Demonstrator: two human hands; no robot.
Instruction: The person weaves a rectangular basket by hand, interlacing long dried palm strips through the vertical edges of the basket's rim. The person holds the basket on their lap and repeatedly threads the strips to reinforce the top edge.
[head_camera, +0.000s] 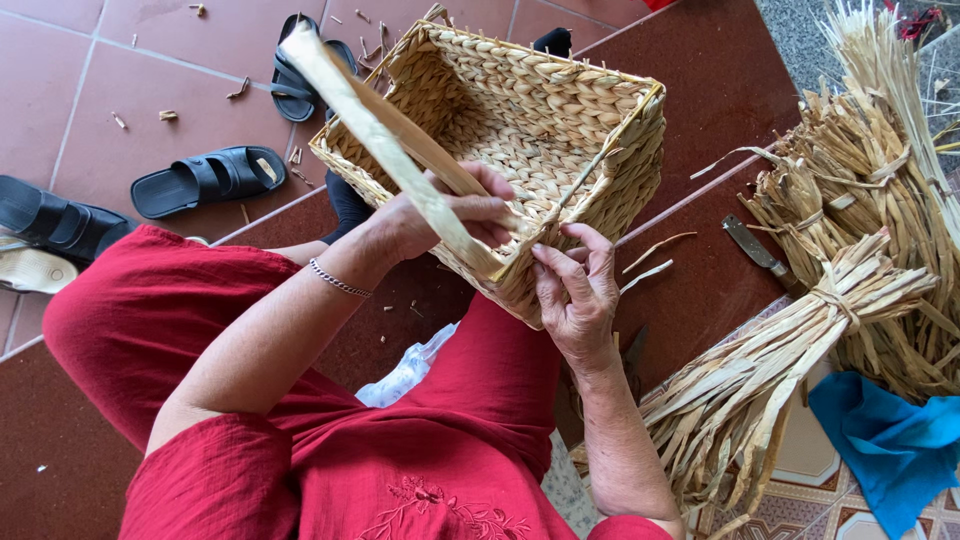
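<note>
Head view. A rectangular woven basket (520, 120) rests tilted on the lap of a person in red clothing, its open mouth turned toward the camera; nothing lies inside it. The left hand (445, 215) is clamped on a long, flat dried-leaf strip (385, 140) that runs up and to the left across the basket's near rim. The right hand (575, 290) pinches the near corner of the rim, where the strip meets the weave. The strip appears light, pliable and easily split, best gripped close to the weave; the basket looks light but stiff, best held at the rim. Bundles of dried leaves (840, 300) lie to the right, beside a knife (755, 245) and a blue cloth (890, 440). Black sandals (205, 180) sit on the tiled floor (80, 60) to the left.
</note>
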